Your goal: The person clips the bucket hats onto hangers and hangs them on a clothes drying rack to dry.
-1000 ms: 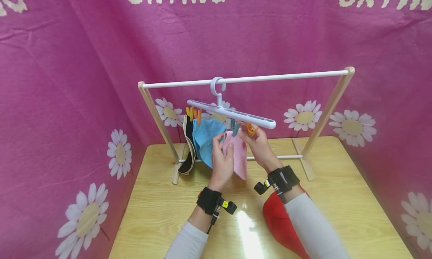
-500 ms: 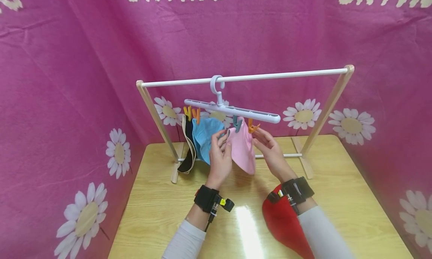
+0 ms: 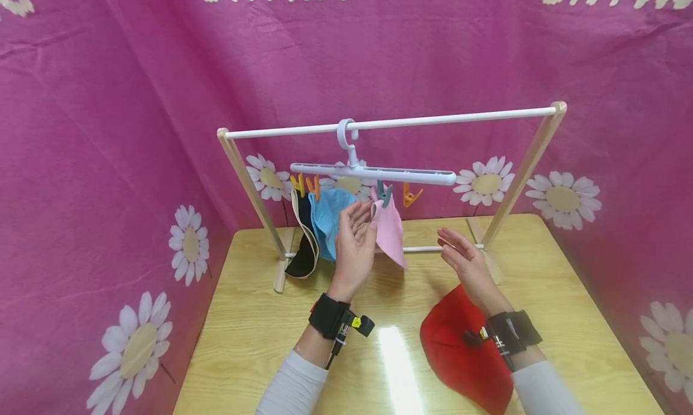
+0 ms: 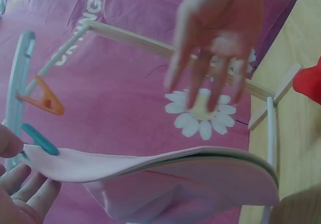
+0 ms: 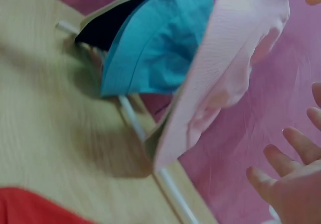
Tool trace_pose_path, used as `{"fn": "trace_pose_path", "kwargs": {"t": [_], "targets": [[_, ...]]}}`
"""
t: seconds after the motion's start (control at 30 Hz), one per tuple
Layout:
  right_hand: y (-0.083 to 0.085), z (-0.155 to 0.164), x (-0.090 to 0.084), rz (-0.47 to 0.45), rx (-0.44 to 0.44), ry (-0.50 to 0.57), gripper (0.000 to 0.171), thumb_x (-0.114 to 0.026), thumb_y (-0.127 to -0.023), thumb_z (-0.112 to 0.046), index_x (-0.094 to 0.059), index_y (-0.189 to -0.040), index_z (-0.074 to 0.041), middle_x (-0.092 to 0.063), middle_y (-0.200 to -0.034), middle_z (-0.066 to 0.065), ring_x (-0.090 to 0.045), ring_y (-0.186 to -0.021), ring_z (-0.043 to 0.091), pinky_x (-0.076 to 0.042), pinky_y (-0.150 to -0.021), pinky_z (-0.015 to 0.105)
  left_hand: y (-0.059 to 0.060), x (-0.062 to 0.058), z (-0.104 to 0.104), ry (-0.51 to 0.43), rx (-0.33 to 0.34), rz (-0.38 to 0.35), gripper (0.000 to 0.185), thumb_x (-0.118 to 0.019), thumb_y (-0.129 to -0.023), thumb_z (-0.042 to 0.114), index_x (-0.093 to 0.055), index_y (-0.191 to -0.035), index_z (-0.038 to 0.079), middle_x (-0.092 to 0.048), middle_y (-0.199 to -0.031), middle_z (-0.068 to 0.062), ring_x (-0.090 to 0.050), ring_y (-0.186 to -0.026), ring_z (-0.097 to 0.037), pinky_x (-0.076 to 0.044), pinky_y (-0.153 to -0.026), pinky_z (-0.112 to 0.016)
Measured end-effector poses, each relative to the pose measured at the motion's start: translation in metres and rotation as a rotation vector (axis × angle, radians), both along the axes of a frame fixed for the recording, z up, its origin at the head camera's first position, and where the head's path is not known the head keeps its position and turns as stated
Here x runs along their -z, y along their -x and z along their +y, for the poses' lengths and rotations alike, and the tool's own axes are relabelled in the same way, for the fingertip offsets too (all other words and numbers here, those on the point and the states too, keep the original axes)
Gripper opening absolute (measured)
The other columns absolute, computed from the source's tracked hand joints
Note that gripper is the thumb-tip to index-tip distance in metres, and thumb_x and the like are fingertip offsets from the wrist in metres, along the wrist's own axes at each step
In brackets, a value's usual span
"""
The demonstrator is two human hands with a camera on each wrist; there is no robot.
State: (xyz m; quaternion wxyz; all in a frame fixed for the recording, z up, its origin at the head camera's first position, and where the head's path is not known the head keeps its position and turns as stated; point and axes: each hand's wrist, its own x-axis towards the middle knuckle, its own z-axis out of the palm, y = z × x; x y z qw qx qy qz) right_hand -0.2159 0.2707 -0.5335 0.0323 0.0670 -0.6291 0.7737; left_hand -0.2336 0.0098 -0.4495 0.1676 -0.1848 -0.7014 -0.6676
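A pink cap (image 3: 391, 231) hangs from a teal clip (image 3: 384, 193) on the white hanger (image 3: 373, 174); beside it an orange clip (image 3: 411, 195) is empty. My left hand (image 3: 361, 218) is raised next to the cap's left edge with its fingers relaxed, the thumb close to the clip. My right hand (image 3: 459, 246) hovers open, apart from the cap and above a red cap (image 3: 460, 355) lying on the table. In the left wrist view the pink cap (image 4: 150, 169) stretches below my spread right hand (image 4: 215, 33). The right wrist view shows the pink cap (image 5: 225, 68) and my right hand (image 5: 291, 184) holding nothing.
A blue cap (image 3: 330, 219) and a black cap with a cream rim (image 3: 303, 240) hang from orange clips at the hanger's left end. The hanger hooks over the white rail (image 3: 433, 122) of a wooden rack on the table (image 3: 260, 319). Pink flowered cloth surrounds it.
My right hand has left the clips and dropped down and right, away from the hanger. The hanger has levelled out. The pink cap now hangs from the teal clip, and my left hand has loosened.
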Motion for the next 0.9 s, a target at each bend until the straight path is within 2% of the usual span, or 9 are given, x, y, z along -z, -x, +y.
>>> {"fn": "trace_pose_path", "kwargs": {"t": [0.1,0.27,0.43,0.53,0.6,0.7,0.8,0.9], "targets": [[-0.011,0.014,0.01,-0.007,0.005,-0.003,0.051,-0.051,-0.11,-0.007,-0.036,-0.157,0.007,-0.062,-0.136,-0.016,-0.057,-0.129,0.002,-0.048,-0.102,0.016,0.0,-0.003,0.003,-0.011,0.005,0.024,0.044,-0.057,-0.105,0.001,-0.043,-0.146,0.001,-0.057,-0.148,-0.016,-0.058,-0.136,-0.024,-0.049,-0.11,-0.033],[-0.03,0.037,0.025,-0.019,0.013,-0.004,0.042,-0.048,-0.111,-0.006,-0.047,-0.153,-0.008,-0.06,-0.138,-0.015,-0.059,-0.127,-0.002,-0.048,-0.101,0.016,0.001,-0.009,0.01,-0.021,0.012,0.092,0.042,-0.059,-0.103,-0.002,-0.046,-0.143,0.0,-0.06,-0.144,-0.018,-0.061,-0.133,-0.025,-0.05,-0.109,-0.033],[-0.049,0.058,0.036,-0.042,0.039,-0.002,0.042,-0.048,-0.111,-0.006,-0.047,-0.153,-0.011,-0.059,-0.139,-0.016,-0.059,-0.127,-0.003,-0.049,-0.1,0.016,0.0,-0.021,0.021,0.049,-0.069,0.237,0.038,-0.062,-0.101,-0.001,-0.053,-0.139,-0.001,-0.065,-0.138,-0.014,-0.061,-0.131,-0.025,-0.05,-0.109,-0.04],[-0.06,0.069,0.041,-0.081,0.059,-0.025,0.044,-0.048,-0.111,-0.008,-0.043,-0.155,-0.01,-0.059,-0.138,-0.018,-0.058,-0.126,-0.005,-0.049,-0.099,0.015,-0.001,-0.029,0.028,0.071,-0.106,0.286,0.037,-0.064,-0.1,-0.001,-0.059,-0.136,0.001,-0.068,-0.133,-0.016,-0.065,-0.123,-0.03,-0.054,-0.102,-0.045],[-0.066,0.075,0.044,-0.109,0.075,-0.041,0.044,-0.048,-0.112,-0.01,-0.041,-0.155,-0.01,-0.058,-0.137,-0.019,-0.058,-0.124,-0.006,-0.049,-0.098,0.014,-0.002,-0.033,0.031,0.063,-0.081,0.282,0.037,-0.064,-0.099,-0.002,-0.061,-0.136,0.001,-0.069,-0.133,-0.016,-0.066,-0.121,-0.033,-0.055,-0.101,-0.044],[-0.074,0.083,0.048,-0.146,0.095,-0.069,0.042,-0.049,-0.112,-0.013,-0.043,-0.154,-0.012,-0.058,-0.135,-0.022,-0.058,-0.122,-0.007,-0.049,-0.097,0.013,-0.002,-0.04,0.036,0.071,-0.01,0.234,0.039,-0.064,-0.101,0.002,-0.06,-0.14,0.002,-0.067,-0.138,-0.014,-0.066,-0.125,-0.031,-0.053,-0.105,-0.037],[-0.082,0.09,0.055,-0.164,0.111,-0.083,0.038,-0.049,-0.112,-0.012,-0.046,-0.149,-0.017,-0.057,-0.134,-0.021,-0.059,-0.12,-0.008,-0.05,-0.096,0.014,-0.002,-0.044,0.041,0.179,0.002,0.185,0.044,-0.066,-0.102,0.011,-0.057,-0.145,0.002,-0.065,-0.143,-0.014,-0.062,-0.132,-0.027,-0.048,-0.11,-0.034],[-0.089,0.097,0.062,-0.173,0.131,-0.088,0.036,-0.049,-0.111,-0.011,-0.049,-0.146,-0.021,-0.057,-0.133,-0.022,-0.059,-0.118,-0.009,-0.051,-0.095,0.014,-0.002,-0.048,0.047,0.334,-0.046,0.148,0.055,-0.069,-0.101,0.021,-0.052,-0.149,0.001,-0.064,-0.144,-0.015,-0.063,-0.131,-0.025,-0.05,-0.109,-0.035]]}}
